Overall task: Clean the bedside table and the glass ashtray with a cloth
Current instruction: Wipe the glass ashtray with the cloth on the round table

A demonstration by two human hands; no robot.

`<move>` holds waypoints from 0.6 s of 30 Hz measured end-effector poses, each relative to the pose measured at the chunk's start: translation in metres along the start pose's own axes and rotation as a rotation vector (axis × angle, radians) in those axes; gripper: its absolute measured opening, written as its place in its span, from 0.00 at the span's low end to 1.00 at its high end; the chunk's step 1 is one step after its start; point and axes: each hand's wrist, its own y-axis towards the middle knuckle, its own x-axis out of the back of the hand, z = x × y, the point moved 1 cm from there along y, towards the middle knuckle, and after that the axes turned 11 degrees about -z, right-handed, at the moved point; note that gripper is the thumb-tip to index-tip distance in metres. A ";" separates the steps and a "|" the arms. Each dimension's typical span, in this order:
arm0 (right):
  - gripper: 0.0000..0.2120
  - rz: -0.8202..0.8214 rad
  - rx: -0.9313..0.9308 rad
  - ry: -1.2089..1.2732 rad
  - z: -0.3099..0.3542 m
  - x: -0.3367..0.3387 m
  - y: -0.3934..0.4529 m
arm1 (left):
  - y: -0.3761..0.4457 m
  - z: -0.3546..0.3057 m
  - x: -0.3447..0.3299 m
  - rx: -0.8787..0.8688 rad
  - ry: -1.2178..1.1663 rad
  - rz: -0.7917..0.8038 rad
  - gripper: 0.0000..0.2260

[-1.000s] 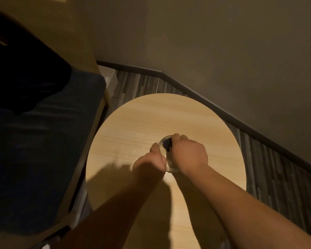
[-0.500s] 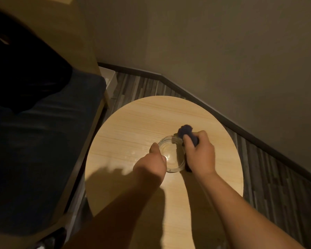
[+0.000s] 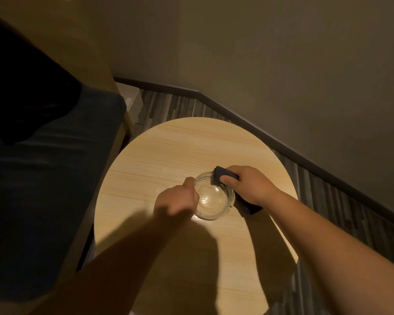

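Observation:
A round clear glass ashtray (image 3: 210, 201) stands near the middle of the round light-wood bedside table (image 3: 168, 151). My left hand (image 3: 176, 200) grips the ashtray's left rim, thumb on top of the edge. My right hand (image 3: 246, 185) holds a dark blue cloth (image 3: 221, 175) bunched in its fingers and presses it against the ashtray's far right rim. A tail of the cloth shows under the right palm, on the table beside the ashtray.
A bed with a dark blue mattress (image 3: 55, 178) and wooden frame runs along the table's left side. A wall with a dark skirting board (image 3: 305, 160) stands behind and to the right, over striped grey flooring (image 3: 328, 196).
My right hand with the cloth came out of the ashtray's bowl, moved to its right side, and now wipes the far right rim. My left hand kept its grip on the left rim.

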 end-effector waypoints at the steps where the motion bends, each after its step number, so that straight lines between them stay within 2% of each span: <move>1: 0.08 -0.021 -0.013 -0.003 0.000 -0.002 -0.001 | 0.000 0.001 0.000 -0.004 -0.010 0.001 0.16; 5: 0.08 -0.051 -0.108 0.039 0.003 -0.007 -0.002 | 0.004 0.001 0.006 0.012 -0.086 0.100 0.16; 9: 0.12 0.018 -0.260 0.306 0.001 -0.001 -0.008 | 0.004 0.002 0.007 -0.018 -0.082 0.094 0.15; 11: 0.12 -0.095 -0.297 0.366 0.000 -0.012 -0.021 | 0.003 0.001 0.006 0.003 -0.079 0.080 0.15; 15: 0.11 -0.432 -0.432 0.393 0.006 -0.052 -0.063 | -0.006 -0.005 0.002 0.087 -0.117 0.053 0.15; 18: 0.10 -0.529 -0.585 0.564 0.019 -0.077 -0.084 | -0.012 -0.010 -0.007 0.203 -0.093 -0.004 0.15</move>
